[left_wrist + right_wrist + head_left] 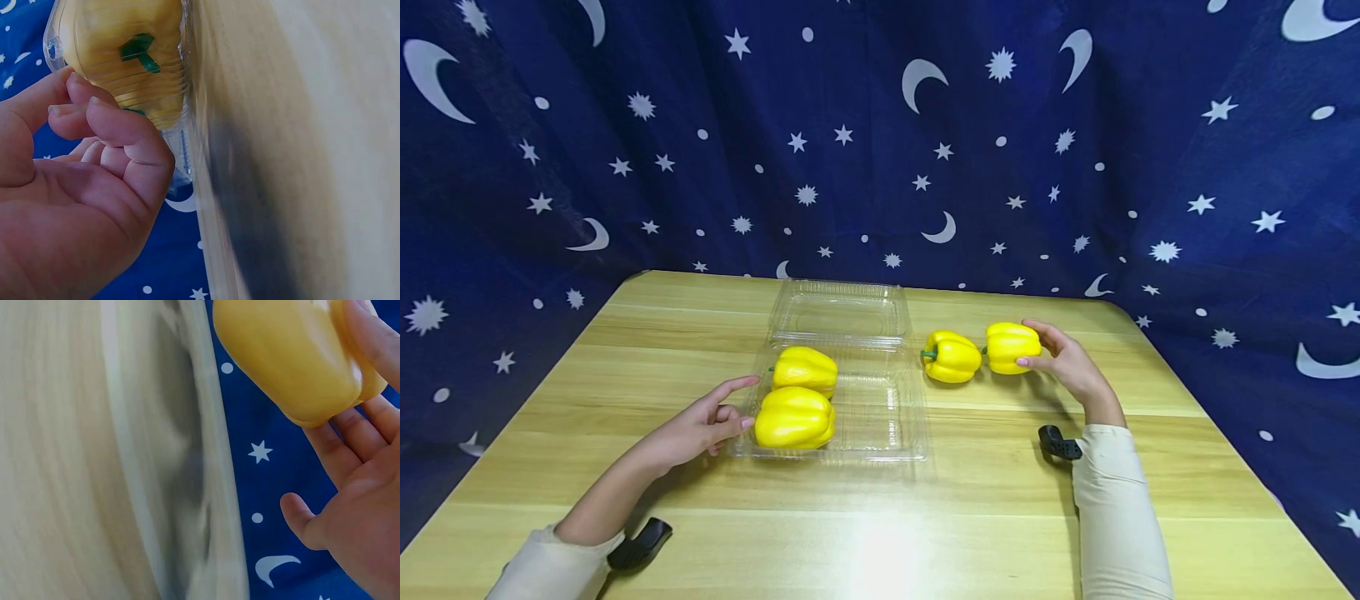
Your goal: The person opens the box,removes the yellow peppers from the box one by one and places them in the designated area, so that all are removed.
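Note:
My right hand (1070, 367) grips a yellow bell pepper (1011, 348) by its right end, thumb on the near side and fingers beyond. In the right wrist view the held pepper (294, 359) lies between thumb and fingers, with the little finger free. Just left of it another yellow pepper (952, 357) rests on the table, its green stem facing left. My left hand (700, 425) is at the left edge of the clear plastic container (868, 417), index extended and other fingers bent. Two yellow peppers, a rear one (803, 371) and a front one (795, 418), lie in the container's left half.
The container's clear lid (841, 312) is folded back flat behind it. A wooden table (970, 517) carries everything. Behind it hangs a dark blue curtain (865, 108) with moons and stars. Black wrist devices (640, 544) sit at both sleeves.

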Demonstrator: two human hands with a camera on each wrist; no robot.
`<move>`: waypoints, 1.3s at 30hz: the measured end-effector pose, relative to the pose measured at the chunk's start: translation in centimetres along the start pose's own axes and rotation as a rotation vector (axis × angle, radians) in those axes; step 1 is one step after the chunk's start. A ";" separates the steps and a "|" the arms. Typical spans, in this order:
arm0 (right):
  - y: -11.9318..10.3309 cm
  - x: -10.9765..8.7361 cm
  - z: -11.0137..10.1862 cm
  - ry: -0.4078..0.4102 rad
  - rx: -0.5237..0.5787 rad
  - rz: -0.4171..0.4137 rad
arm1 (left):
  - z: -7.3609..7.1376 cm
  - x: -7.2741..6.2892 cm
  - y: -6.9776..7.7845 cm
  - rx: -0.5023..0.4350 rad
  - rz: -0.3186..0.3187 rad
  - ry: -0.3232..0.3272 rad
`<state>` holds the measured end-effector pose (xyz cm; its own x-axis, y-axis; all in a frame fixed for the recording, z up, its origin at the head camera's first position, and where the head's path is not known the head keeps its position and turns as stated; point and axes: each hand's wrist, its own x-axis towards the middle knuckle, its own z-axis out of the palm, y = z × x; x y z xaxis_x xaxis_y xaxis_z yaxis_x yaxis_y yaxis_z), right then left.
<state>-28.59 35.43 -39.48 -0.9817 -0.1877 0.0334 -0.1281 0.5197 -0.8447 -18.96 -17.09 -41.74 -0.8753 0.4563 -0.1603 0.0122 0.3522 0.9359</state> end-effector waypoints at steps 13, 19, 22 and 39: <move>0.5 0.0 0.1 -0.020 0.015 0.007 | 0.0 -0.1 0.1 0.009 0.008 0.000; 0.8 0.1 0.1 -0.034 0.028 0.009 | 0.0 0.0 0.0 0.004 0.000 0.005; 1.0 0.1 0.2 -0.039 0.028 0.008 | 0.0 0.0 0.0 0.003 -0.001 0.004; 1.1 0.2 0.4 -0.060 0.051 0.027 | 0.0 -0.1 0.2 -0.010 -0.003 -0.002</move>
<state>-28.86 35.61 -40.64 -0.9743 -0.2243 -0.0204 -0.0928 0.4821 -0.8712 -18.87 -17.04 -41.58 -0.8743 0.4568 -0.1638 0.0045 0.3452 0.9385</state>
